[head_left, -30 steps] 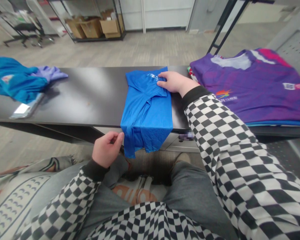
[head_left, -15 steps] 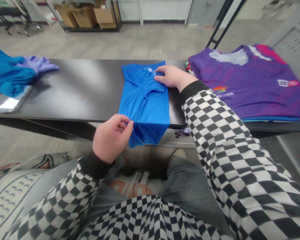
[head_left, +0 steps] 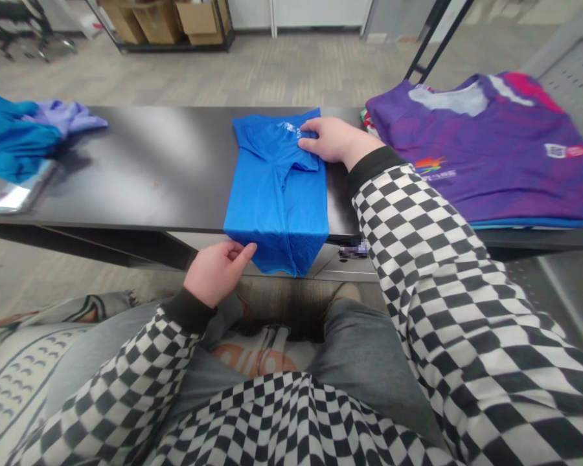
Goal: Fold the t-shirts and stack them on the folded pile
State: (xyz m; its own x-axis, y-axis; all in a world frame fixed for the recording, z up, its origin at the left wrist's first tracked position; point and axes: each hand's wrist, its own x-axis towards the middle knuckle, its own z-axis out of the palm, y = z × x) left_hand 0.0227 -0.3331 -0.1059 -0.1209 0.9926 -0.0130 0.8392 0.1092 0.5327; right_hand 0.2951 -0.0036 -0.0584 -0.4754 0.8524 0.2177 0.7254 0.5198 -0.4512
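A blue shirt (head_left: 267, 194) lies folded into a narrow strip on the dark table, its lower end hanging over the front edge. White print shows near its top, partly under my right hand (head_left: 333, 139). That hand rests on the shirt's upper right, with thumb and fingers apart, pressing lightly on the cloth. At the hanging part's left edge is my left hand (head_left: 216, 272), its fingers loosely curled and the thumb stretched out over the cloth. No fabric is visibly pinched there.
A stack of folded shirts, a purple one (head_left: 466, 155) on top, stands on the table's right. Crumpled teal cloth (head_left: 19, 139) and lilac cloth (head_left: 72, 116) lie at the left, by a shiny flat packet (head_left: 19, 194). Cardboard boxes (head_left: 158, 22) sit on a rack behind.
My left hand has let go of the shirt's left edge and shifted slightly down. The hanging cloth now lies smoother and further left. My right hand stays on the shirt.
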